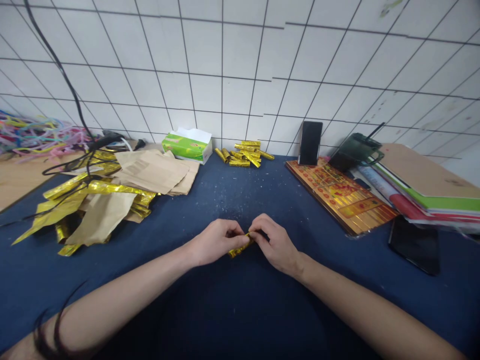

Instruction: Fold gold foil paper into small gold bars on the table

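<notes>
Your left hand (215, 242) and right hand (272, 241) close together on a slim gold foil roll (238, 248), fingertips pinching it from both sides, its crinkled, shiny end poking out toward 7 o'clock above the dark blue cloth (232, 210) flecked with pale specks. At 12 o'clock, a heap of similar gold rolls (242, 155) lies just beside a green tissue box (186, 145). At 10 o'clock, soft brown paper sheets (150, 170) overlap long, crumpled gold foil strips (63, 200). At 2 o'clock, a phone (310, 142) stands upright at the edge of a flat red-and-gold printed pad (339, 200). At 3 o'clock, a stack of folders (423, 185) sits above a flat black phone (414, 245).
</notes>
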`<action>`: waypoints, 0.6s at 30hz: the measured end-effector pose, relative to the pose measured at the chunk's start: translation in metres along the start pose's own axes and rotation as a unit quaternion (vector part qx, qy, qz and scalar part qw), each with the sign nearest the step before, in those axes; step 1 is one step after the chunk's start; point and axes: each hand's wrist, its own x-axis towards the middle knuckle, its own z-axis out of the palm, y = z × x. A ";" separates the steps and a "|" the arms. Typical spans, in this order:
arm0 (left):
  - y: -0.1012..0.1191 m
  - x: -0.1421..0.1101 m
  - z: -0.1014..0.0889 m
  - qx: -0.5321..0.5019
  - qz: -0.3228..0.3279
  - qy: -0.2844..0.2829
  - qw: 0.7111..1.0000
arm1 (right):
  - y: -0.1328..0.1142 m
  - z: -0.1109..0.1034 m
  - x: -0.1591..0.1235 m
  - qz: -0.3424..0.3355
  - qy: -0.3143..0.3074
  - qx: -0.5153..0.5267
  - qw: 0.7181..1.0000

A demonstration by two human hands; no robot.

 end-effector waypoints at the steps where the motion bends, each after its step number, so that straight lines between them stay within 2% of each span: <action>1: 0.000 0.000 0.002 -0.024 -0.009 -0.004 1.000 | 0.000 0.000 0.000 -0.002 0.003 -0.004 1.000; 5: -0.001 -0.003 0.011 -0.044 -0.017 0.026 0.999 | 0.000 0.000 -0.001 -0.009 0.020 -0.010 1.000; 10: 0.001 -0.007 0.015 0.070 0.032 0.092 0.993 | 0.000 0.000 -0.001 0.005 0.041 0.015 0.999; 18: -0.002 -0.010 0.015 0.198 0.114 0.135 0.964 | 0.000 0.002 -0.003 0.145 0.037 0.102 0.983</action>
